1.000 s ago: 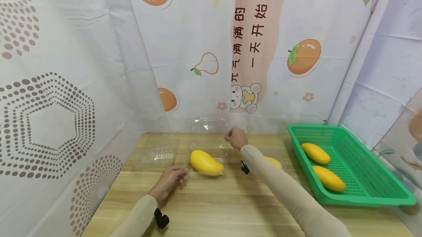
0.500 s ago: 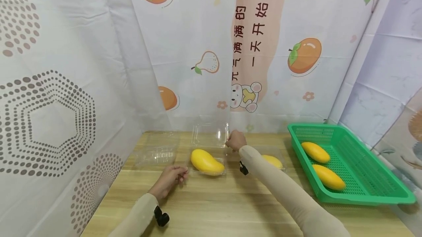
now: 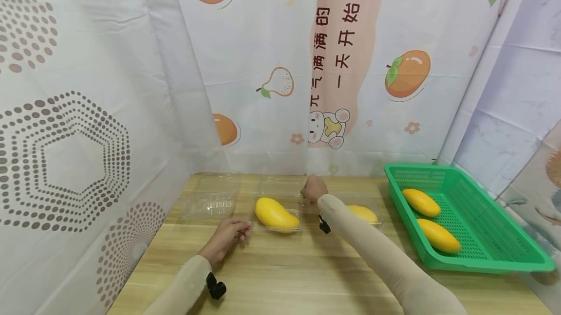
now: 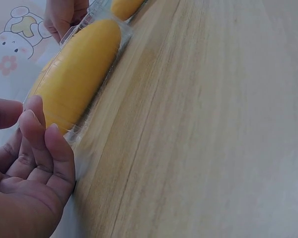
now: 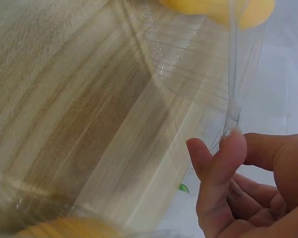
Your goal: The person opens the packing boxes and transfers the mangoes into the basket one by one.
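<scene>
Thumb and bent forefinger of the right hand pinch the right edge of a clear plastic lid, almost no gap between their tips; the other fingers curl in behind. The lid stands open on the far side of a clear plastic box, in which a plump yellow mango lies aslant. The left hand is half curled, its thumb and fingertips close together at the box's left end; whether they grip the plastic I cannot tell.

To the left on the wooden tabletop sits a second see-through container, its lid open. Right of the middle box, partly behind the right sleeve, another rounded yellow fruit lies in a transparent case. Farther right, a green plastic basket holds two oblong orange-yellow mangoes.
</scene>
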{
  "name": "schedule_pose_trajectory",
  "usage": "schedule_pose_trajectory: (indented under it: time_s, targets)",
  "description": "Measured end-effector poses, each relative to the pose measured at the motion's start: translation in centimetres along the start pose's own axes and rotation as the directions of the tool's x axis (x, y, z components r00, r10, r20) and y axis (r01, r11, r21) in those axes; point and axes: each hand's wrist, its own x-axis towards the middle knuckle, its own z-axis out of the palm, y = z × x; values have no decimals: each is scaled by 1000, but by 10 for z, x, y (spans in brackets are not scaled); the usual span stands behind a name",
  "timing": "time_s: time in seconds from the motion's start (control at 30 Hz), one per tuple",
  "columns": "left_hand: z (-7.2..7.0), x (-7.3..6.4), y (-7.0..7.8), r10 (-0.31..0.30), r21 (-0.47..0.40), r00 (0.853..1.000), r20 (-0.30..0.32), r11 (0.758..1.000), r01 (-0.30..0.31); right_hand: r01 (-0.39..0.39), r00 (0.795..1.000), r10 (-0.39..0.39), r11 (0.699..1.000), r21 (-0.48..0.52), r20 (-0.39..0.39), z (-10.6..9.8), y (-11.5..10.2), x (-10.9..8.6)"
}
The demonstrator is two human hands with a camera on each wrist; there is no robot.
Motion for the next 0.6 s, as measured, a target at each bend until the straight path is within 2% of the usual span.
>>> schedule_pose_trajectory:
  time_s: [0.13,0.43,0.6]
  targets:
    - [0,-1,0,3,2,1000,0,1000,-3,21,1000,-21,1000,-17,-4,1,2,-1]
    - [1,0,0,0,10,1000,4,1000,0,120,993,-121,991,-66,-5,-6,-2,-8]
    - [0,0,0,-4,10,1000,2,1000,4,143,990,-144,986,-91,-1,-10,-4,-12]
